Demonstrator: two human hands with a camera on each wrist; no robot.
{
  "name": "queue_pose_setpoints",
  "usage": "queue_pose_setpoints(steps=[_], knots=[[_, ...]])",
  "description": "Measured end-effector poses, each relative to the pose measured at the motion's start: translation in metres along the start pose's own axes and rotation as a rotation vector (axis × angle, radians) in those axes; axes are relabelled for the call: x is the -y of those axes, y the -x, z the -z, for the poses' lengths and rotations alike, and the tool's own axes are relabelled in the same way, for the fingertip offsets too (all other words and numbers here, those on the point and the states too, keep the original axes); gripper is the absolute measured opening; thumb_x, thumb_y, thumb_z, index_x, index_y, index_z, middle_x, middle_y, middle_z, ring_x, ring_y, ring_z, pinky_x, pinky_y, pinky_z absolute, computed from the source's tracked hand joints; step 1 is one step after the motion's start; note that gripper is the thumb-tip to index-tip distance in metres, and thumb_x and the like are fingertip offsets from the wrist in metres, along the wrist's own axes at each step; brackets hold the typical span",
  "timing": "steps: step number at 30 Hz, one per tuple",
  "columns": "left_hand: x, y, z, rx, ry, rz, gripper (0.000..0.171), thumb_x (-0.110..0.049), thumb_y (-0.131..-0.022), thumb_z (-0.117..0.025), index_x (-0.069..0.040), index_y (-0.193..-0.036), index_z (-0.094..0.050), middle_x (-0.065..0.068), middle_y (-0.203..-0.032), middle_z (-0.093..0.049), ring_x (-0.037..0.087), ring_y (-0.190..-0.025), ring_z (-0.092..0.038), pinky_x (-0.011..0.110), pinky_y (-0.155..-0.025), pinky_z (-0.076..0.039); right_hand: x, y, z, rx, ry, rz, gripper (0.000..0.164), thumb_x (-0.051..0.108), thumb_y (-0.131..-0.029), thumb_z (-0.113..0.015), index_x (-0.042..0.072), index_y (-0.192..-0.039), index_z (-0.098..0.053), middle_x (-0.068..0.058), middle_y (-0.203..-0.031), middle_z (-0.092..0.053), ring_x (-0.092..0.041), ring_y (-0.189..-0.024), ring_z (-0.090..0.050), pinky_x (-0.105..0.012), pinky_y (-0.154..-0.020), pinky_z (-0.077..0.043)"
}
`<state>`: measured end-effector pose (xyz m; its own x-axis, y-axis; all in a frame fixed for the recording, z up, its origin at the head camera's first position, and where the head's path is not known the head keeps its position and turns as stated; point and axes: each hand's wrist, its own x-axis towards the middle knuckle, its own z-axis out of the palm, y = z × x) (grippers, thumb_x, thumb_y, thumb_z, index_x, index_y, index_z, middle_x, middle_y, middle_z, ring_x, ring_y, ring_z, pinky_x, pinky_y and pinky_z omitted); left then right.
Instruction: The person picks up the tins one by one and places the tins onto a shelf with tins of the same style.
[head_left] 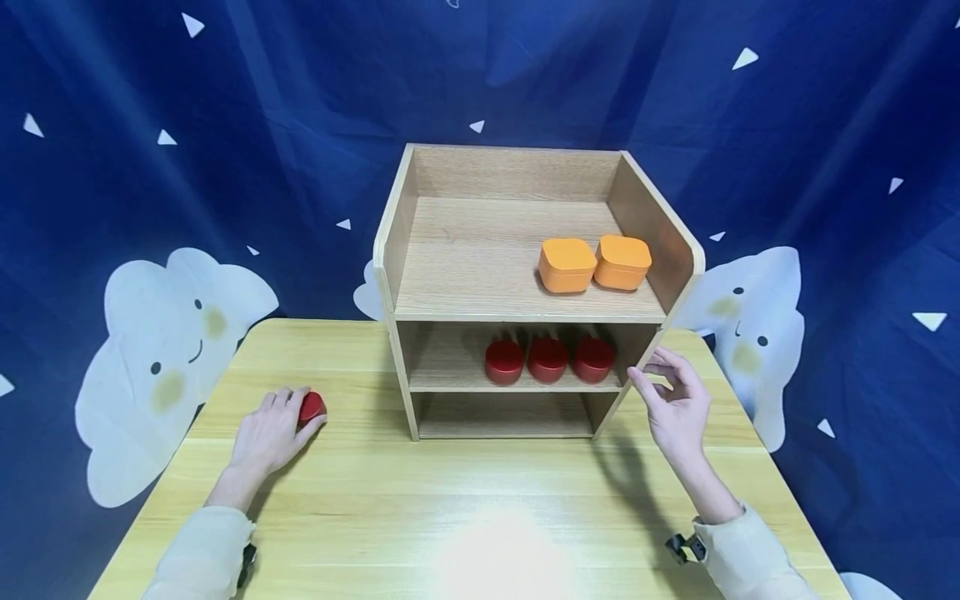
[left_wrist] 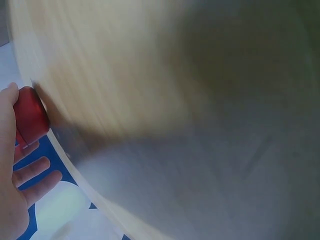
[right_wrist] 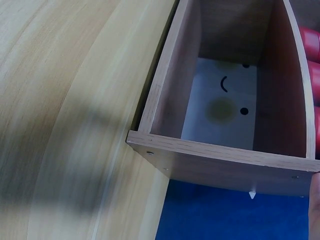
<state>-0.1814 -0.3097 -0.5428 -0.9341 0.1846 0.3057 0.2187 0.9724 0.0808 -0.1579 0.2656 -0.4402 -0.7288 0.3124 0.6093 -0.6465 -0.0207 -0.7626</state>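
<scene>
A small red round tin [head_left: 312,407] is on the table at the left, between the thumb and fingers of my left hand [head_left: 268,433]. The left wrist view shows the tin [left_wrist: 31,115] gripped at the frame's left edge, with the other fingers [left_wrist: 37,172] spread below it. My right hand [head_left: 678,408] is at the right side panel of the wooden shelf [head_left: 517,315], fingers loosely bent, thumb by the panel's front edge. In the right wrist view only a bit of a finger [right_wrist: 314,205] shows against the shelf's side; firm contact is unclear.
Three red round tins [head_left: 548,360] stand in a row on the middle shelf level. Two orange rounded boxes [head_left: 567,265] sit at the right of the top level. Beneath the shelf lies a light wooden table [head_left: 360,517], with a blue cloud-patterned curtain [head_left: 300,100] behind.
</scene>
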Motion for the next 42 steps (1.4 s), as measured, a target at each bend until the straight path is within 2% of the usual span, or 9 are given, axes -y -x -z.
queue_pose_setpoints(steps=[7, 14, 21, 32, 42], knots=[[-0.002, 0.004, 0.003, 0.005, -0.006, -0.014, 0.063, -0.045, -0.091, -0.078, -0.002, -0.134, -0.062, 0.027, -0.115, -0.067, 0.044, -0.099, -0.065, 0.056, -0.06, -0.06, 0.002, 0.001, -0.002, -0.008, 0.039, -0.011, 0.044, -0.029, -0.081, -0.067, -0.008, -0.119, -0.072, 0.005, -0.1, -0.077, -0.003, -0.086, -0.075, -0.012, -0.068, -0.058], [-0.007, 0.011, 0.004, -0.034, -0.018, -0.047, 0.064, -0.046, -0.087, -0.081, -0.004, -0.131, -0.065, 0.024, -0.111, -0.069, 0.042, -0.096, -0.067, 0.053, -0.06, -0.061, 0.002, 0.001, -0.002, -0.002, 0.022, -0.011, 0.044, -0.029, -0.081, -0.067, -0.009, -0.12, -0.071, 0.004, -0.1, -0.077, -0.004, -0.086, -0.075, -0.012, -0.067, -0.058], [-0.014, 0.015, 0.007, -0.041, -0.025, -0.073, 0.065, -0.048, -0.085, -0.083, -0.005, -0.131, -0.066, 0.022, -0.11, -0.07, 0.04, -0.096, -0.067, 0.051, -0.061, -0.062, 0.002, 0.001, -0.002, -0.005, 0.019, -0.01, 0.043, -0.028, -0.081, -0.068, -0.011, -0.121, -0.07, 0.003, -0.101, -0.077, -0.005, -0.089, -0.074, -0.012, -0.07, -0.058], [-0.028, 0.018, 0.008, -0.073, -0.053, -0.165, 0.066, -0.05, -0.083, -0.082, -0.006, -0.129, -0.068, 0.019, -0.108, -0.072, 0.038, -0.096, -0.069, 0.049, -0.065, -0.063, 0.002, 0.002, -0.001, -0.01, 0.032, -0.021, 0.042, -0.027, -0.082, -0.068, -0.011, -0.12, -0.07, 0.004, -0.102, -0.076, -0.004, -0.089, -0.074, -0.012, -0.069, -0.057], [-0.046, 0.016, 0.008, -0.149, -0.053, -0.245, 0.068, -0.053, -0.079, -0.084, -0.007, -0.128, -0.071, 0.017, -0.105, -0.073, 0.035, -0.094, -0.069, 0.045, -0.064, -0.062, 0.002, 0.001, -0.001, -0.005, 0.022, -0.007, 0.042, -0.029, -0.081, -0.067, -0.013, -0.12, -0.069, 0.004, -0.102, -0.076, -0.004, -0.089, -0.074, -0.012, -0.068, -0.057]])
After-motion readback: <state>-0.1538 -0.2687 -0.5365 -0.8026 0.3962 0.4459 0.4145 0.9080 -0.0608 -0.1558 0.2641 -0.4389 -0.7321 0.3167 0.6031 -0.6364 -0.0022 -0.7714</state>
